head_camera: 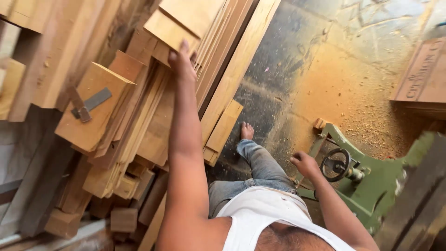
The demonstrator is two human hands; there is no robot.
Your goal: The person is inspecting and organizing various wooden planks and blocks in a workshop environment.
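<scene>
The left hand (182, 59) reaches far forward with the arm stretched out and rests on the near end of a pale wooden plank (174, 29) that lies on top of the timber stack (125, 121); the fingers curl over the plank's edge with the thumb against its side, so the hand grips the board rather than lying flat on it. That plank sits at the upper part of the stack, just beside a bundle of thin long boards (223, 42) that lean away along the stack's right flank. Lower on the stack, left of the outstretched arm, a broad flat board (88, 111) carries a metal try square (88, 104), its grey blade pointing up to the right. Short offcut blocks (123, 218) lie at the foot of the stack, near the lower left corner. To the right of the stack the concrete floor (288, 69) is dusted with orange sawdust (344, 93), and the person's bare foot (246, 131) stands on it just beside a short plank at the stack's edge. The right hand (304, 163) hangs well apart from the stack, loosely half-closed and holding nothing, just beside the black handwheel (336, 164) of a green machine (376, 186), though not touching it.
</scene>
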